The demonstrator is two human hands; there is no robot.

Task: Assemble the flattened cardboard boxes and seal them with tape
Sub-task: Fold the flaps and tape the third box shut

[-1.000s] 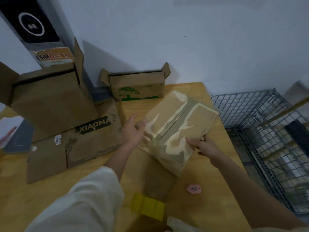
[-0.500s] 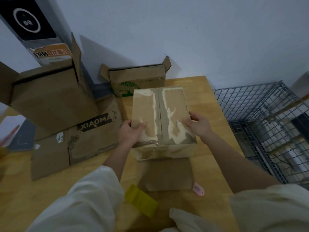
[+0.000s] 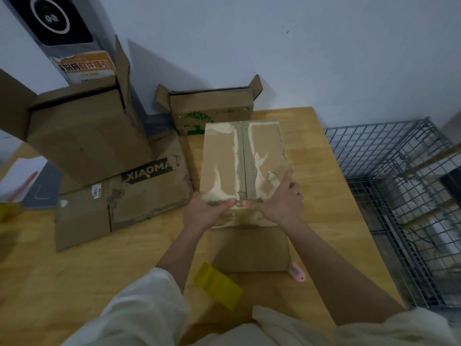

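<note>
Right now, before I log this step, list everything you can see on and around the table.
taped box: 1, brown with torn pale patches, table centre, held at its near end
flat cardboard sheet: 1, brown, under the near end of the taped box
XIAOMA carton: 1, brown, flattened, left of centre
tall open box: 1, brown, standing on the XIAOMA carton
tree-print box: 1, brown with green print, by the wall
yellow object: 1, near table edge
pink cutter: 1, by the sheet's right corner
wire cage: 1, grey, right of the table
hands: left and right, both gripping the taped box
</note>
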